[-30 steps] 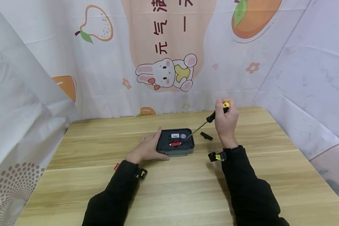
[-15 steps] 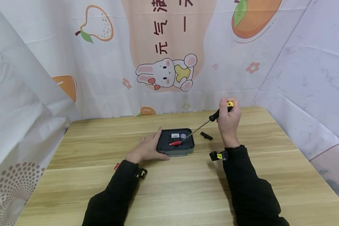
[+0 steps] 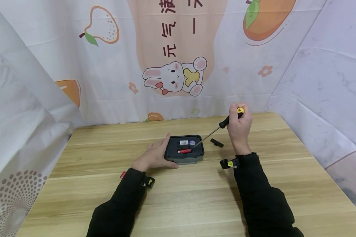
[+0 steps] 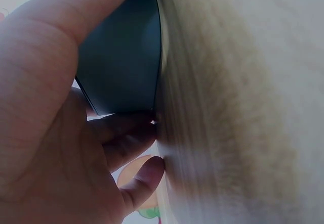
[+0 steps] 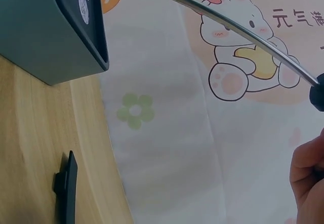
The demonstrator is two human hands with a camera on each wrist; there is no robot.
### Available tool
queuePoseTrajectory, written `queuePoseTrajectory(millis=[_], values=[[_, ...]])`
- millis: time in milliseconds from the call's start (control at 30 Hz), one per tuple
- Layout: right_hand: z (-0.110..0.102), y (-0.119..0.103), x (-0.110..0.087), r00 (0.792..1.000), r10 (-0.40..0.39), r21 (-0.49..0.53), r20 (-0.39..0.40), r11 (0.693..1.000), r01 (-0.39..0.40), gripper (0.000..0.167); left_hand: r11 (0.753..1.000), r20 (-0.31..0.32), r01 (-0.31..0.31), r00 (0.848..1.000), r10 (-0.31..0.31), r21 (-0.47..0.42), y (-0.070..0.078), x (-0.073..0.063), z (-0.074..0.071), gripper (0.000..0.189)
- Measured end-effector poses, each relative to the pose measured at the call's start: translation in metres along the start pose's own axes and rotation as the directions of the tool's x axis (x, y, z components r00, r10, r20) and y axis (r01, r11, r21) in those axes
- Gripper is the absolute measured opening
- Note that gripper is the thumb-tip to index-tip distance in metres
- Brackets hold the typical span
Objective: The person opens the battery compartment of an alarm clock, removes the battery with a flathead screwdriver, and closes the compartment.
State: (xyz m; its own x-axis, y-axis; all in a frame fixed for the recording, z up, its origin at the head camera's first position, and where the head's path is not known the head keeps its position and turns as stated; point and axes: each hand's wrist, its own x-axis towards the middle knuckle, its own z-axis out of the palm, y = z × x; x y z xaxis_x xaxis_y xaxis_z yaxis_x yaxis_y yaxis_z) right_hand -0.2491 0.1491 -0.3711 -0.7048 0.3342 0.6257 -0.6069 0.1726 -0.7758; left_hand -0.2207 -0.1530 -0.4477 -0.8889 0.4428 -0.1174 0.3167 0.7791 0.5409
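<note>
A dark grey box-shaped device (image 3: 198, 152) lies on the table with its recessed face up, showing a white label, a round sticker and a red battery (image 3: 184, 151). My left hand (image 3: 155, 154) holds the device's left end, thumb along the front side and fingers round toward the back; in the left wrist view the palm covers part of its side. My right hand (image 3: 240, 128) grips the black and yellow handle of a screwdriver (image 3: 211, 133). Its shaft slants down left, and the tip is at the battery's right end; whether it touches cannot be told.
A small black battery cover (image 3: 217, 142) lies right of the device, also in the right wrist view. The wooden table (image 3: 184, 200) meets a printed curtain (image 3: 112, 98) at the back. A small red tag (image 3: 122, 174) shows by the left sleeve.
The right hand and screwdriver shifted slightly right and then a little back left. The battery's right end tilted up half a second ago and is level again now. The left hand stayed still.
</note>
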Motion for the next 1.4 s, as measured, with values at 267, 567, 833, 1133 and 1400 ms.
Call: queuePoseTrajectory(millis=[267, 567, 833, 1133, 1400], values=[[-0.005, 0.001, 0.003, 0.998, 0.05, 0.017, -0.035, 0.999, -0.05, 0.02, 1.0, 0.001, 0.006, 1.0, -0.006, 0.003, 0.0, 0.0, 0.001, 0.134], [-0.017, 0.014, 0.009, 0.987, 0.161, -0.052, -0.023, 0.985, -0.162, 0.021, 1.0, -0.001, 0.003, 1.0, -0.003, -0.004, 0.0, 0.0, 0.002, 0.133], [-0.027, 0.048, 0.014, 0.957, 0.283, -0.202, 0.055, 0.942, -0.267, 0.035, 1.0, 0.003, 0.011, 1.0, -0.011, -0.006, 0.0, 0.0, 0.002, 0.133], [-0.055, 0.052, 0.023, 0.833, 0.477, -0.479, 0.28, 0.821, -0.309, 0.059, 1.0, 0.001, 0.009, 1.0, -0.009, -0.003, 0.0, -0.001, 0.002, 0.133], [-0.071, 0.06, 0.026, 0.588, 0.602, -0.65, 0.541, 0.743, -0.163, 0.041, 1.0, -0.001, 0.015, 1.0, -0.015, 0.006, 0.002, -0.002, 0.002, 0.133]])
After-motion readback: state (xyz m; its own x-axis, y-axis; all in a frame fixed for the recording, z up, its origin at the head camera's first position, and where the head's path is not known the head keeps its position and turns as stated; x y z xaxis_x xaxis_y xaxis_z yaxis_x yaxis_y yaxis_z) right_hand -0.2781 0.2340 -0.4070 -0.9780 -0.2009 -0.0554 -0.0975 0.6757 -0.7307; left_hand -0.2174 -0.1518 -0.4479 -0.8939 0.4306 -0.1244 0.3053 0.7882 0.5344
